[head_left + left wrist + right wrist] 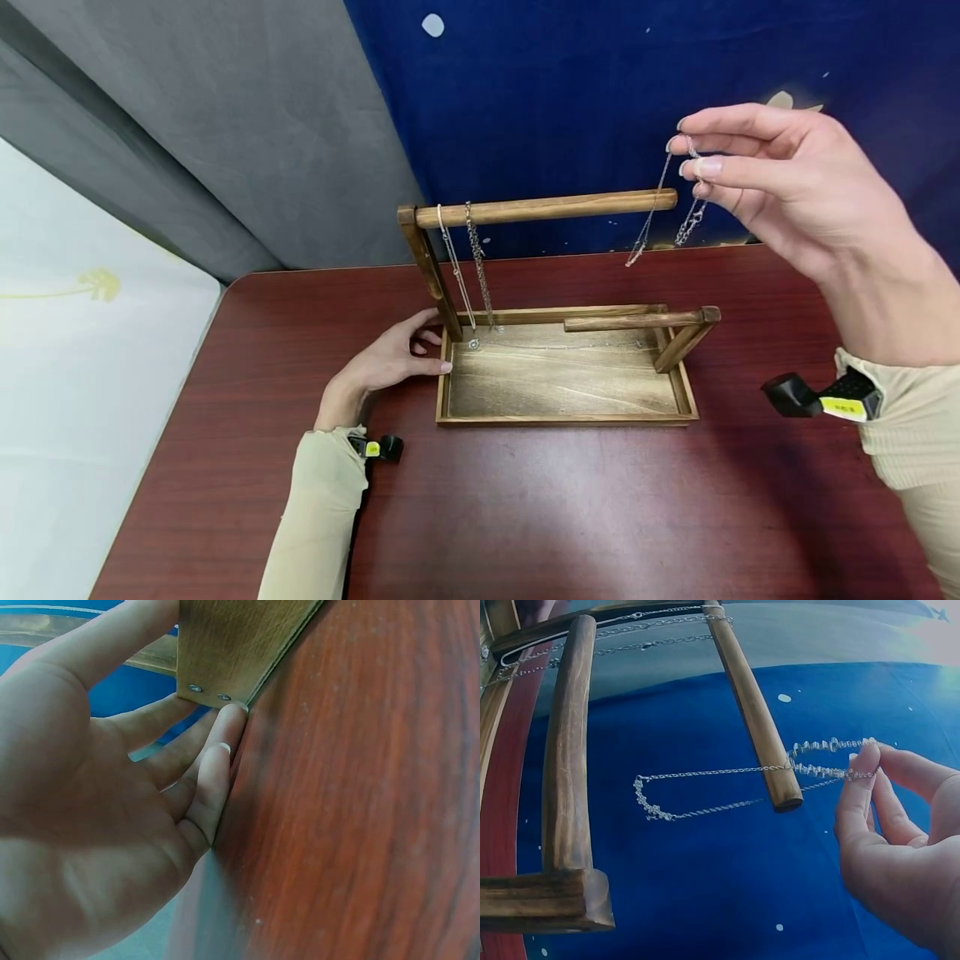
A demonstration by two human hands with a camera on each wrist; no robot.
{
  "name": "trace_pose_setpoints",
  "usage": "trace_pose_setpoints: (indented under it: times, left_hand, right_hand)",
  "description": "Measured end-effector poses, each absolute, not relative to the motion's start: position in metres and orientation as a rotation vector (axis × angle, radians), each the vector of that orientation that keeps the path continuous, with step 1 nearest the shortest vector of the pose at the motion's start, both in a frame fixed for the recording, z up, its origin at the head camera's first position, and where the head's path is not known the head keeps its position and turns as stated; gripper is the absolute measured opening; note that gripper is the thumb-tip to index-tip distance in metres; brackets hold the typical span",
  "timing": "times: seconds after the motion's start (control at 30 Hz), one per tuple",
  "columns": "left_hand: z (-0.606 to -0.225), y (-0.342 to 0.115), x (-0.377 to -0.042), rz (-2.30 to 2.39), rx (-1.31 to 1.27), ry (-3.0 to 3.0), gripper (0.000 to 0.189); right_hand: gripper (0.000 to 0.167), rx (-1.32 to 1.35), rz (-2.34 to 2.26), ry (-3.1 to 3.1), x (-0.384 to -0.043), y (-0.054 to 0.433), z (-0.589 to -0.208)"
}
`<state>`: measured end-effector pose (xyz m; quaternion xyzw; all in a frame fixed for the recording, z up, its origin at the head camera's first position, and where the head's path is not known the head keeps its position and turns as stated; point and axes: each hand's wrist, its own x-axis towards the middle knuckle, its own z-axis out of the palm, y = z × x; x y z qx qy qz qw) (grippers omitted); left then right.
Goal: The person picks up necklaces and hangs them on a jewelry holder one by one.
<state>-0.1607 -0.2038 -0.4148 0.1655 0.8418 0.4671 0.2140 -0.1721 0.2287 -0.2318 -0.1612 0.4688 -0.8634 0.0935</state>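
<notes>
Right hand point(806, 183), thumb and fingertips pinching a necklace point(821, 772), which dangles at the upper bar's point(555, 206) free end; left hand point(393, 354), fingers apart, touching the tray point(562, 422); for good handling, keep the strands spread, avoid tangles, and steady the tray.

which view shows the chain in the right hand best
The right wrist view: the chain is large and clear there. The head view shows it smaller, hanging from the right hand; the left wrist view misses it.
</notes>
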Motion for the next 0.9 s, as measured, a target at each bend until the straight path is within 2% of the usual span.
trace_pose_setpoints:
  times: [0.9]
  left_hand:
    - [-0.414,-0.205,-0.159,1.259,0.436,2.349,0.087]
  right_hand:
    - [0.024,-0.512,-2.430,1.499,-0.172,0.195,-0.225]
